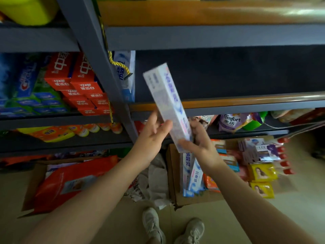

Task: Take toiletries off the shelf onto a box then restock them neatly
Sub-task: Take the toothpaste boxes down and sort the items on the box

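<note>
Both hands' grip holds one toothpaste box [167,104] tilted upright: right hand [200,143] pinches its base, left hand [153,136] steadies. Restocking seems underway; next, lay it on the bare shelf [246,101].

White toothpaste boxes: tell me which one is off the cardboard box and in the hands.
The long white toothpaste box raised in front of the dark shelf, gripped by the right hand and steadied by the left hand. The others lie on the cardboard box below.
</note>
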A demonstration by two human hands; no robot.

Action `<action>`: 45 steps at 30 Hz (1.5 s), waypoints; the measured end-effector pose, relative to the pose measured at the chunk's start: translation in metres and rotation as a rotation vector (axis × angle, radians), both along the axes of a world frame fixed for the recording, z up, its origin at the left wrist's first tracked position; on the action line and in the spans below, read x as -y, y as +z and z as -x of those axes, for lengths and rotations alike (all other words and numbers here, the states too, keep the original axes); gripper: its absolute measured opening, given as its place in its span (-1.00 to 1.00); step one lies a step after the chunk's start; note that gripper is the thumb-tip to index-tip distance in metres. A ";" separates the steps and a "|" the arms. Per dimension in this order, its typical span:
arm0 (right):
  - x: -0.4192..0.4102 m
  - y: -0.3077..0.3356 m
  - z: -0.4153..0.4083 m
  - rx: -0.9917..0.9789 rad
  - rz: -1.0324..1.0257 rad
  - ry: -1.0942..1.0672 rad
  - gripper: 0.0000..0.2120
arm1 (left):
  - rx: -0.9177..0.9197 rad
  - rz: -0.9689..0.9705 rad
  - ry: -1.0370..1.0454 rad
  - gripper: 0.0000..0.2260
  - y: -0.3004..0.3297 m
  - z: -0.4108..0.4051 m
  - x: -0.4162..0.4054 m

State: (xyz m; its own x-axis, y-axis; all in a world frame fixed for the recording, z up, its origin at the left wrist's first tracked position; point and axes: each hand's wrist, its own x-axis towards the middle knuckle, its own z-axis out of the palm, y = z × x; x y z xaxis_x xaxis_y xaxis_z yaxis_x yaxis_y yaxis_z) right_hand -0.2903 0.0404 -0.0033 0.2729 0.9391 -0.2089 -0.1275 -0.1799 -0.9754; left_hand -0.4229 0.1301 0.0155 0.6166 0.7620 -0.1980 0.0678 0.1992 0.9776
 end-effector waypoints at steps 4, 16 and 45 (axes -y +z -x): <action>0.024 -0.029 -0.005 0.155 0.095 0.040 -0.53 | 0.011 0.002 0.058 -0.67 -0.011 -0.009 0.026; 0.057 -0.031 -0.020 0.480 0.106 0.154 -0.60 | 0.195 0.266 0.094 -0.72 -0.032 -0.021 0.046; 0.097 -0.113 -0.113 0.466 0.574 0.038 -0.85 | -0.506 0.351 0.045 -0.79 -0.184 -0.096 0.101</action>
